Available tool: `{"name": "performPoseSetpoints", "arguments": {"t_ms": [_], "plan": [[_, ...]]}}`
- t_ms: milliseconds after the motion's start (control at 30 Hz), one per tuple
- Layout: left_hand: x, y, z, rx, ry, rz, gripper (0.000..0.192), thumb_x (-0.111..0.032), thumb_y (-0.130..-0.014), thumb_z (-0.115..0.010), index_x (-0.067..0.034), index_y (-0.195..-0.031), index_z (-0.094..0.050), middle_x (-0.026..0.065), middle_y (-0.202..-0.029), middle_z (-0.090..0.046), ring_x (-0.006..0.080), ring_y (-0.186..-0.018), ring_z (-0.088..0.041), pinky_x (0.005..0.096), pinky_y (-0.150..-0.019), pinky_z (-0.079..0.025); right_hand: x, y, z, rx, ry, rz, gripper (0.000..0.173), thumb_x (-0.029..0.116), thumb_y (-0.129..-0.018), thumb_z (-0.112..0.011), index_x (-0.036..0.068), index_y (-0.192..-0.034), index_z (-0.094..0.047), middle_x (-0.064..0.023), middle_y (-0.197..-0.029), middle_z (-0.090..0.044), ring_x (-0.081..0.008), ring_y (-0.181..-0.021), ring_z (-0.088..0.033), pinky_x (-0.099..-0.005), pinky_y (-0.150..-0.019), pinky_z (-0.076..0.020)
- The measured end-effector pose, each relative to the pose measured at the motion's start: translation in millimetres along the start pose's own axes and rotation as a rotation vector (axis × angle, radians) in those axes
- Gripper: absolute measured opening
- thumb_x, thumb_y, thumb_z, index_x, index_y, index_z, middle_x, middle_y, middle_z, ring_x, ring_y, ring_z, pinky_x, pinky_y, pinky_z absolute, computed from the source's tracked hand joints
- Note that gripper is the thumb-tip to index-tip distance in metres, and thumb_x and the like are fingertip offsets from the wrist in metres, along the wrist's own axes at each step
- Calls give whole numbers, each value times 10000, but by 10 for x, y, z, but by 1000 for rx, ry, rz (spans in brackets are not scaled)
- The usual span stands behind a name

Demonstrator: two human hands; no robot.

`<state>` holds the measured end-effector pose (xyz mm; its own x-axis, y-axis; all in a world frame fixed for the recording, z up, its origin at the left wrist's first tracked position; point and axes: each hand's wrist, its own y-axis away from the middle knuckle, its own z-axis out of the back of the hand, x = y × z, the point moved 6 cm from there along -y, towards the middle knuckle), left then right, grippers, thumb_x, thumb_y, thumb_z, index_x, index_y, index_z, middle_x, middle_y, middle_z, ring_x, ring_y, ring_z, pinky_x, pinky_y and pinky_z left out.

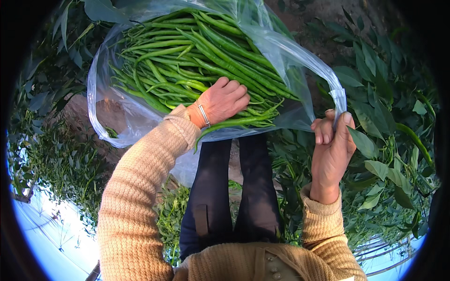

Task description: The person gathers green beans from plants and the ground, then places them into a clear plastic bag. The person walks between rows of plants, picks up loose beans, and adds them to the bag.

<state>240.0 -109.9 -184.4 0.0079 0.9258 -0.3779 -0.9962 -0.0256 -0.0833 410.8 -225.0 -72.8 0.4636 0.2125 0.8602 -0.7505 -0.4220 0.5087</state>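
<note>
A clear plastic bag (95, 116) lies wide at the mouth before me, heaped with long green chili peppers (168, 66). My left hand (226, 100), with a metal bracelet (203, 112) at its wrist, rests back-up on the heap. Its fingers curl down out of sight, so whether they grip any peppers cannot be made out. One long pepper (235, 122) lies just below that hand, its curved tip hanging over the bag's near edge. On the right, my right hand (332, 140) pinches the gathered rim of the bag (339, 96) between thumb and fingers.
Leafy pepper plants (379, 87) crowd the right side, a hanging pepper (416, 142) among them. More foliage (66, 168) stands at the left. Bare soil (109, 112) shows through and around the bag. My dark-trousered legs (214, 189) are below it.
</note>
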Motion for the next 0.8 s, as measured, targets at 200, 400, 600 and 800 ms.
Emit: {"name": "performPoseSetpoints", "arguments": {"t_ms": [200, 400, 600, 800], "plan": [[218, 75, -240, 223, -170, 371, 791, -560, -868, -557, -155, -1509, -330, 113, -1593, -234, 302, -1477, -195, 461, -1192, -87, 349, 76, -170, 166, 33, 74, 288, 204, -992, -571, -51, -1122, -539, 24, -627, -436, -47, -537, -355, -246, -591, -409], [148, -131, 25, 90, -101, 316, 811, -493, -836, -640, -145, -1503, -336, 129, -1574, -280, 290, -1471, -229, 519, -1178, -108, 411, 61, -272, 52, 49, 75, 261, 191, -994, -565, -30, -1129, -533, 27, -632, -436, -52, -550, -366, -251, -604, -418], [468, -255, -16, 125, -307, 433, 677, -413, -865, -633, -216, -1468, -396, 117, -1441, -436, 286, -1241, -454, 492, -1114, -263, 404, 40, -419, 94, 31, 104, 252, 185, -1000, -553, -26, -1136, -531, 25, -638, -434, -54, -561, -366, -243, -607, -405], [760, -369, 100, -25, -121, 479, 486, -378, -880, -629, -222, -1330, -535, 78, -1205, -540, 231, -992, -523, 382, -853, -394, 358, 27, -484, 99, 30, 83, 255, 193, -1010, -540, -24, -1143, -524, 26, -647, -430, -56, -562, -361, -240, -596, -382]]}}
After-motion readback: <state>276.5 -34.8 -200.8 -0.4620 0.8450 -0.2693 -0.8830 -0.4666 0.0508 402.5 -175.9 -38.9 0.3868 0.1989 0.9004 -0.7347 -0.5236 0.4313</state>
